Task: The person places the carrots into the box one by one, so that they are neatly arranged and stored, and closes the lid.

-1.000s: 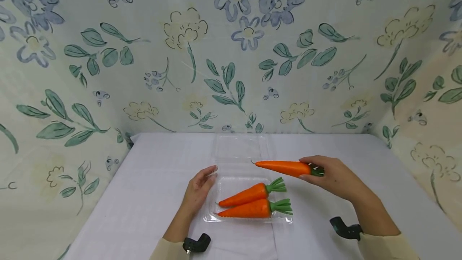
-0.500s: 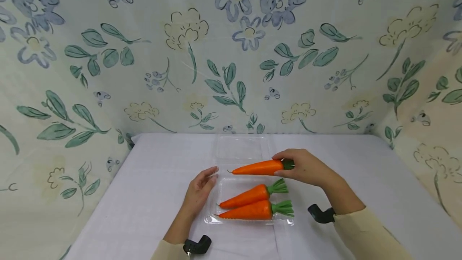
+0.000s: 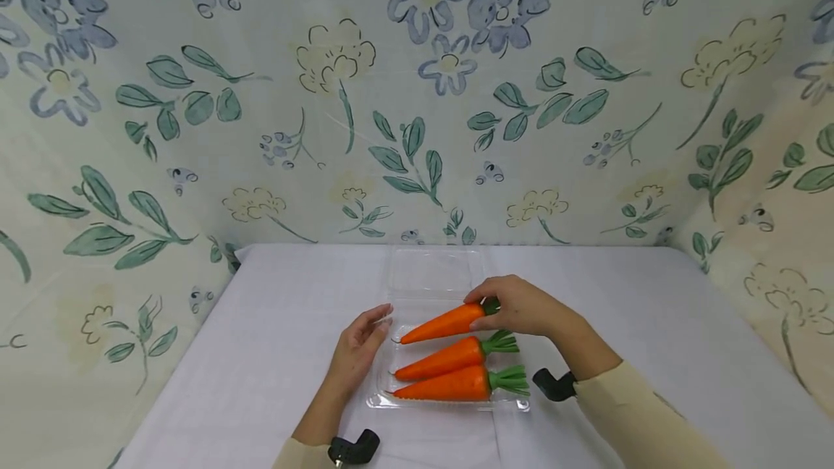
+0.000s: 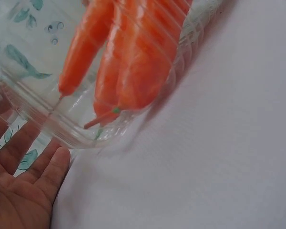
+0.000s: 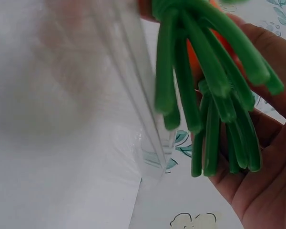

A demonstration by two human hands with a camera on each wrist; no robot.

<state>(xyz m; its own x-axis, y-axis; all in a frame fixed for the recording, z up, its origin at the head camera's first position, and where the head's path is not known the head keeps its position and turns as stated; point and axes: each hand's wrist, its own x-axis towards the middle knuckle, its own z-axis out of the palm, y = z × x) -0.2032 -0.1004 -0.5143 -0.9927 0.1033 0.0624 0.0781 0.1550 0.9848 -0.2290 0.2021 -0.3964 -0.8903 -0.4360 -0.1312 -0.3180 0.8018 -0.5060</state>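
Observation:
A clear plastic box lies with its lid folded back, and two orange carrots with green tops rest in it: a front carrot and a middle carrot. My right hand grips a third carrot near its green top, over the back part of the box, tip pointing left. In the right wrist view, green stems show against that palm. My left hand is at the box's left side with relaxed fingers, right by the wall in the left wrist view.
A white cloth covers the table under the box. Behind and at both sides hangs a floral curtain. Black wrist cameras, such as the right one, sit on both wrists.
My right hand has brought the third carrot leftward and down, from right of the box to over its back part beside the other two. The left hand has stayed in place.

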